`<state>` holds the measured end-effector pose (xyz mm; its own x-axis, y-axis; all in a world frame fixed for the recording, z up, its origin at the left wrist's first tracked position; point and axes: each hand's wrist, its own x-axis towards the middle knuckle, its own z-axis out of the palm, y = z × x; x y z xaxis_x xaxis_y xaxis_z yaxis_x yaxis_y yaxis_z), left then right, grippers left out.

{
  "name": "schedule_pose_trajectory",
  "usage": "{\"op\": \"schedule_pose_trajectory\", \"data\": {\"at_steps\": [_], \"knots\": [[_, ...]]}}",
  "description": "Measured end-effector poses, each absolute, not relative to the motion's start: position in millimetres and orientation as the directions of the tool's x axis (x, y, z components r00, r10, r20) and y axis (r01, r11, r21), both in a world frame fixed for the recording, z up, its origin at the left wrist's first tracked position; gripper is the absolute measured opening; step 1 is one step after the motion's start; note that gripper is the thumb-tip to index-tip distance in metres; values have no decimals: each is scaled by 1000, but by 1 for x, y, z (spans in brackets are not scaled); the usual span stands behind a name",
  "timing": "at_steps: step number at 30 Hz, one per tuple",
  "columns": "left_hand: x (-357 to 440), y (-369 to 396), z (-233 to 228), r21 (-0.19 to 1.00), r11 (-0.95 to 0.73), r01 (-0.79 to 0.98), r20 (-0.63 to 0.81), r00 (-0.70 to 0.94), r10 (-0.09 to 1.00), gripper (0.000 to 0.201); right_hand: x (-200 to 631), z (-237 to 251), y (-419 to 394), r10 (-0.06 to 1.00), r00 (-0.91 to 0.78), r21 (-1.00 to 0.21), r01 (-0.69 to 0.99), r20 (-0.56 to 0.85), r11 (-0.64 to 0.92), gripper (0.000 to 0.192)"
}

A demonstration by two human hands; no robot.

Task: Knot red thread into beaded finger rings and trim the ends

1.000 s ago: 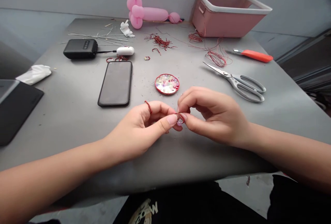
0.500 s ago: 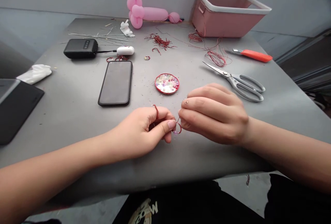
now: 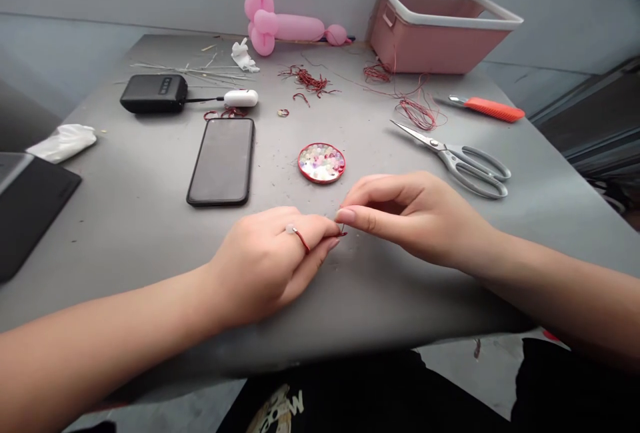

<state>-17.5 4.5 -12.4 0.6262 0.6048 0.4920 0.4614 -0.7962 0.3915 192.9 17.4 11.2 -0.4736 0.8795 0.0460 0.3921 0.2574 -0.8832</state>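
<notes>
My left hand (image 3: 273, 263) is closed in a pinch, palm down, on a small red cord ring (image 3: 343, 234). Most of that ring is hidden by the fingers; only its edge shows past the fingertips. Around my left index finger sits another red cord ring (image 3: 301, 240) with a pale bead (image 3: 291, 228) on it. My right hand (image 3: 415, 220) has thumb and index fingertip pressed together, just above the held ring, on a thin cord end (image 3: 343, 227). Beyond the hands lies a round red-rimmed dish (image 3: 301, 168) of pastel beads (image 3: 323, 157).
Scissors (image 3: 450, 156) and an orange-handled cutter (image 3: 493, 109) lie right, near red cord (image 3: 417, 113). A phone (image 3: 221, 162), black power bank (image 3: 154, 94) and tissue (image 3: 65, 142) lie left. A pink bin (image 3: 425, 43), balloon (image 3: 300, 27) and cord scraps (image 3: 311, 80) are behind.
My left hand has rolled palm down, and the held ring has turned edge-on. My right hand has turned, so its thumb now shows, its fingertips lying slightly further left.
</notes>
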Motion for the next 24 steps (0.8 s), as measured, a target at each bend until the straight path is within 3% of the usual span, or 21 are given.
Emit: {"op": "schedule_pose_trajectory", "data": {"at_steps": [5,12,16,18,20,22,24], "knots": [[-17,6,-13,378,-803,460,513,618,596,11,192,13,15,899,-438,-948,275,26,161,17],[-15,2,-3,728,-585,358,324,573,753,17,193,12,16,842,-524,-991,107,-125,-80,13],[-14,2,-3,745,-583,325,335,574,748,17,190,8,17,796,-593,-991,38,-124,-125,16],[-14,3,-3,740,-583,337,313,594,741,17,189,5,16,792,-608,-997,70,-49,-8,13],[-15,4,-1,758,-539,366,226,628,745,18,189,2,14,790,-605,-957,156,104,246,8],[-15,4,2,788,-468,399,115,652,749,18,189,0,11,730,-616,-805,249,298,538,10],[-15,2,5,810,-406,423,45,646,762,18,187,-2,8,603,-639,-587,278,478,760,16]]}}
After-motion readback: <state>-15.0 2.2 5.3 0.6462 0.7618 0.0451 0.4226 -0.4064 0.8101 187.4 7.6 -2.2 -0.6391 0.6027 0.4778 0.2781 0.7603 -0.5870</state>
